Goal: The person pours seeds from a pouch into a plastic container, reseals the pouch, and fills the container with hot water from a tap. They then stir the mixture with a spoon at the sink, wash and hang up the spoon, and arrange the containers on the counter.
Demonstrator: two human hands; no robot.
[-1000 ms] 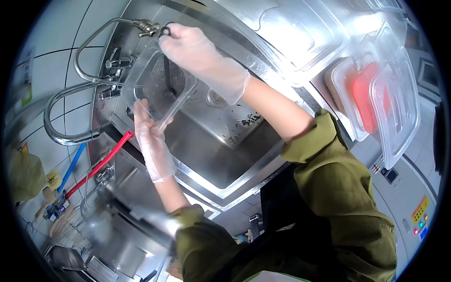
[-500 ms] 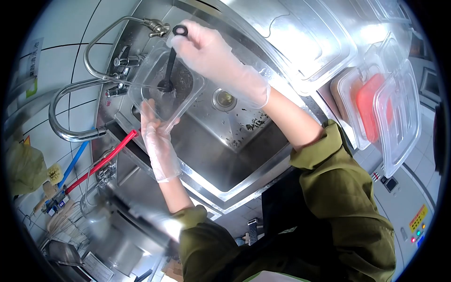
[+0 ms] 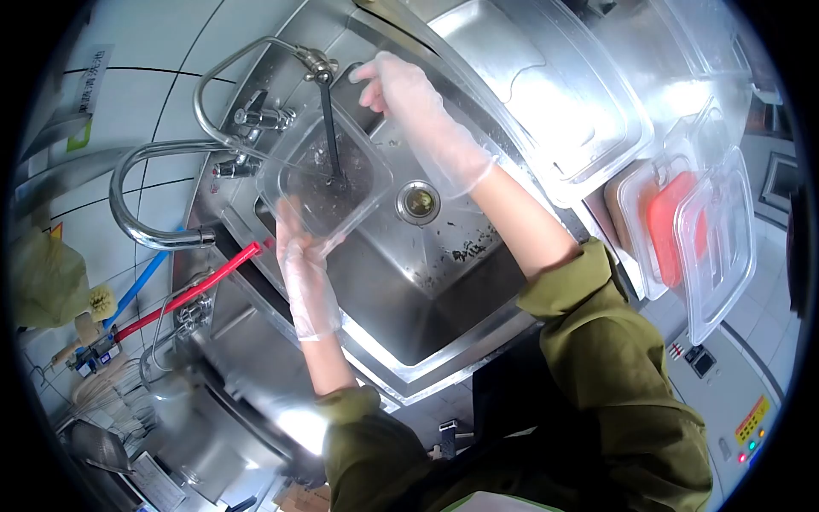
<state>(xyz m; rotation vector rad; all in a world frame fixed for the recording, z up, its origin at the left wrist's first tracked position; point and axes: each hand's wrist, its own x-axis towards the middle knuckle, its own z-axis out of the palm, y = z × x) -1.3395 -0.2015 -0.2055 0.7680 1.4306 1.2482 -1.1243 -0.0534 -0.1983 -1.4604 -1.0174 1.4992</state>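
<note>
My left hand [image 3: 305,277], in a clear plastic glove, grips the near side of a clear plastic container [image 3: 382,181] tilted over the sink. Its fingers are partly seen through the container's wall. A long black utensil [image 3: 329,124], probably a spoon, rests in the container, its handle reaching up toward the small faucet; its lower end is blurred. My gloved right hand [image 3: 405,98] is just right of the handle, apart from it. The fingers are loosely bent and apart, with nothing visible in them.
Dark scraps [image 3: 467,252] lie in the sink [image 3: 401,316] near the drain [image 3: 418,202]. Two curved faucets [image 3: 128,175] stand at left, beside a red-handled tool [image 3: 188,294]. Large clear tubs [image 3: 589,162] and a lidded container with a red item [image 3: 674,226] stand at right.
My right hand has let go of the black utensil and moved right of it. The utensil now leans in the container on its own. The view has shifted slightly.
</note>
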